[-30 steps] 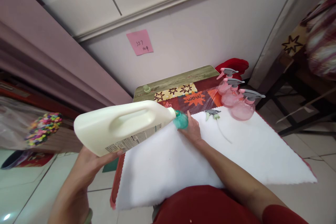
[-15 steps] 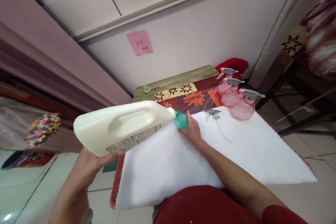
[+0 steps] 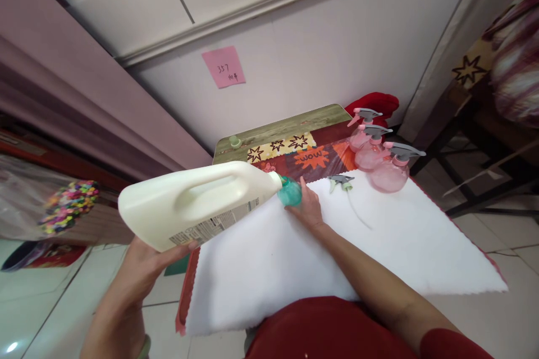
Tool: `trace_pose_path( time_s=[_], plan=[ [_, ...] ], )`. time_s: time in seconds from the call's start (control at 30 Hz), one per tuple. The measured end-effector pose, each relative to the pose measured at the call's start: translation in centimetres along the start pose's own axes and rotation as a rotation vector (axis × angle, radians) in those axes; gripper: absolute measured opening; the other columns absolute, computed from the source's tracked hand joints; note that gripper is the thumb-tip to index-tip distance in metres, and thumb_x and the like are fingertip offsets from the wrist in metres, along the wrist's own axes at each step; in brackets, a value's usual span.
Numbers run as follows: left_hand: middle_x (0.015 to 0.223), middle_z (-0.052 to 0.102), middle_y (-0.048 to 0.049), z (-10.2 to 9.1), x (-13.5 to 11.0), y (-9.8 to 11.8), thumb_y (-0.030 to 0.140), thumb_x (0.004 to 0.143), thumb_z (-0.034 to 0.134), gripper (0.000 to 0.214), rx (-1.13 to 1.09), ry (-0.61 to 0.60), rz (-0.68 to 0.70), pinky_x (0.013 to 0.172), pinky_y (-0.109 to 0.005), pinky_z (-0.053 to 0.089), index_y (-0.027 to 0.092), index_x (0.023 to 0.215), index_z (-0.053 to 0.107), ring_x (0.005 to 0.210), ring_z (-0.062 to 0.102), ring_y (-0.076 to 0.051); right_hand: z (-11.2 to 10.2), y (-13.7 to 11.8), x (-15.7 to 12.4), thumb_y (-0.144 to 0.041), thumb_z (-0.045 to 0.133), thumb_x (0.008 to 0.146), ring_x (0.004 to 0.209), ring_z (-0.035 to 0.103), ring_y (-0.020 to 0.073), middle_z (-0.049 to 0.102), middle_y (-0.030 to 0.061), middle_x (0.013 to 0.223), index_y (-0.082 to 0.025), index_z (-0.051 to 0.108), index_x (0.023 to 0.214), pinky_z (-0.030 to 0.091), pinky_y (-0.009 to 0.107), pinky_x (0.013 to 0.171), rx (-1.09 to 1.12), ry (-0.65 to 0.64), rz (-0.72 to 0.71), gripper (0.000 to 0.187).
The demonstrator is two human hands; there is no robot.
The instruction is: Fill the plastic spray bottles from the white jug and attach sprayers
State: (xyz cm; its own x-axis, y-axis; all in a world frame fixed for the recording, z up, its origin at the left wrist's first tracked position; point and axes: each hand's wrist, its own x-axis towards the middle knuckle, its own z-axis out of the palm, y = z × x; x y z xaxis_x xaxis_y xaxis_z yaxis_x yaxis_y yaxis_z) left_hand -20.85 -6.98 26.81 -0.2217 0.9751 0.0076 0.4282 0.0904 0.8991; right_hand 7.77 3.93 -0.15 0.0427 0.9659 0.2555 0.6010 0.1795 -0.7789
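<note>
A large cream-coloured jug [image 3: 210,202] lies tilted almost flat in the air, its mouth pointing right. My left hand [image 3: 154,261] grips its base from below, thumb on the label side. The jug's mouth meets the neck of a small green spray bottle body [image 3: 290,193]. My right hand [image 3: 307,207] is wrapped round the right side of that bottle; part of its fingers are hidden behind it. A detached grey and pale green spray head [image 3: 342,182] with a thin tube lies on the white cloth [image 3: 269,269] to the right. Whether liquid flows cannot be seen.
Pink spray bottles [image 3: 389,175] with grey triggers stand in a row at the table's right side. A small pale green cap [image 3: 234,142] sits on the wooden back strip [image 3: 290,122]. Behind the table rises a wall with a pink note [image 3: 223,67]. A dark stool [image 3: 458,174] stands at right.
</note>
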Motion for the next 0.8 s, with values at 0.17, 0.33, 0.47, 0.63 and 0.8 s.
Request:
trace_pose_path(
  time_s=[0.17,0.33,0.47,0.63,0.8],
  plan=[
    [0.129,0.074,-0.0094,0.2,-0.2,-0.2,0.025,0.044,0.099,0.089,-0.036,0.006,-0.026,0.095,-0.036,0.058,0.023,0.128,0.068,0.118,0.068,-0.036,0.1,0.1,-0.1,-0.038,0.081,0.073,0.130,0.059,0.0326,0.059,0.0156,0.146,-0.022,0.012,0.163,0.042,0.050,0.111,-0.004,0.003,-0.003,0.114],
    [0.122,0.077,-0.0096,0.4,-0.5,-2.6,0.023,0.044,0.098,0.092,-0.097,0.070,-0.062,0.099,-0.047,0.056,0.020,0.130,0.068,0.121,0.066,-0.039,0.2,0.3,0.0,-0.039,0.081,0.074,0.129,0.059,0.0329,0.061,0.0163,0.145,-0.022,0.012,0.163,0.043,0.050,0.110,-0.006,0.015,-0.017,0.114],
    [0.119,0.078,-0.0110,1.8,-1.4,-4.7,0.023,0.043,0.098,0.090,-0.254,0.126,-0.125,0.099,-0.049,0.057,0.017,0.127,0.070,0.117,0.068,-0.040,0.3,0.3,0.0,-0.039,0.082,0.073,0.128,0.060,0.0350,0.062,0.0182,0.142,-0.019,0.015,0.162,0.044,0.051,0.109,-0.006,0.020,-0.014,0.113],
    [0.124,0.076,-0.0095,3.8,-2.8,-6.9,0.020,0.049,0.095,0.081,-0.453,0.189,-0.217,0.104,-0.042,0.055,0.020,0.126,0.071,0.124,0.065,-0.037,0.2,0.2,0.1,-0.041,0.082,0.073,0.128,0.059,0.0364,0.061,0.0190,0.142,-0.018,0.016,0.162,0.044,0.053,0.109,-0.005,0.024,-0.020,0.113],
    [0.114,0.079,-0.0109,4.1,-3.5,-11.2,0.018,0.046,0.095,0.076,-0.577,0.230,-0.380,0.099,-0.047,0.059,0.018,0.119,0.074,0.119,0.068,-0.040,0.3,0.3,0.1,-0.042,0.082,0.073,0.127,0.060,0.0368,0.061,0.0186,0.142,-0.019,0.016,0.163,0.044,0.053,0.108,-0.009,0.038,-0.026,0.114]
  ],
)
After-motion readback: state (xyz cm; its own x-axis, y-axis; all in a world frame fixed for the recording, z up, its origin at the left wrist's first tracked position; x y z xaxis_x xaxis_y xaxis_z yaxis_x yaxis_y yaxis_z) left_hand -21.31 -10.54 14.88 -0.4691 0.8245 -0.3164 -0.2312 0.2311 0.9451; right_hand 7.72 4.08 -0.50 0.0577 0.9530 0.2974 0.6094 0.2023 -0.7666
